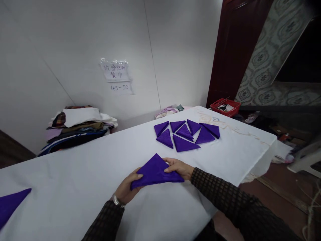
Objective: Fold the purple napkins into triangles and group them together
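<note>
A purple cloth napkin (155, 171), folded into a triangle, is held up in front of me with its point away from me. My left hand (129, 185) grips its left corner, thumb on top and fingers underneath. At the right side my right hand (179, 167) pinches it in the same way, thumb over the cloth. Beyond my hands, several folded purple triangles (185, 144) lie in a close group on the white tablecloth (82, 187). Another piece of purple cloth (12, 204) lies at the left edge of the view, partly cut off.
Stacked folded clothes (80, 129) stand behind the table at the left. A red basket (225, 107) with scissors sits by the far right corner. Crumpled cloths (168, 111) lie at the far edge against the wall. Handwritten paper (116, 75) is taped to the wall.
</note>
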Action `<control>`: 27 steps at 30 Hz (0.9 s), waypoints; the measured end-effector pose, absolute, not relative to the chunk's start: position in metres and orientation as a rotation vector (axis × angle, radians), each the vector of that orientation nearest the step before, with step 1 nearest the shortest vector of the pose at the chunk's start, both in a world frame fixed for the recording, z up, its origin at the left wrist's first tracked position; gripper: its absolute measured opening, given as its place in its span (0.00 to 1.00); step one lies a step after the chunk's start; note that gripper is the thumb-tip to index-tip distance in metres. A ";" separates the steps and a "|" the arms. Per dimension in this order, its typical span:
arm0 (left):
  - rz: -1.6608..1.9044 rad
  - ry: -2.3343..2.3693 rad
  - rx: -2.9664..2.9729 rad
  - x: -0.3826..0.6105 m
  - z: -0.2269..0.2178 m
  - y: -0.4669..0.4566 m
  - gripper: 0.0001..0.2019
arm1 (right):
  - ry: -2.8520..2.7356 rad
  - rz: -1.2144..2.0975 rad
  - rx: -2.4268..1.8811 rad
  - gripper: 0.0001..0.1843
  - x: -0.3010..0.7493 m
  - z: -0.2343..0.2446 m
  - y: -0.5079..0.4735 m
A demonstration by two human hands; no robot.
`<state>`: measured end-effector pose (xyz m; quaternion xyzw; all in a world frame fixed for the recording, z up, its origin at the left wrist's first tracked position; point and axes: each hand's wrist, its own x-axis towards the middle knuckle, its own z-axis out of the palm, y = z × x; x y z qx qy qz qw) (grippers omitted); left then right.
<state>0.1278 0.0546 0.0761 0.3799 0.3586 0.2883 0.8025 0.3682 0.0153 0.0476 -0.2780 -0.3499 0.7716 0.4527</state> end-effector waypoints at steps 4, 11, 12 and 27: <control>0.587 0.800 0.948 0.178 0.078 0.072 0.14 | -0.929 1.756 -0.715 0.34 0.420 0.071 0.024; 0.731 1.120 1.837 0.240 0.020 0.086 0.12 | -0.922 1.378 -0.977 0.31 0.546 0.133 0.069; 0.751 1.105 2.001 0.242 0.011 0.084 0.11 | -0.930 1.315 -1.019 0.32 0.566 0.141 0.078; 0.879 0.822 2.995 0.233 -0.018 0.088 0.07 | -0.689 0.731 -1.339 0.28 0.726 0.100 0.251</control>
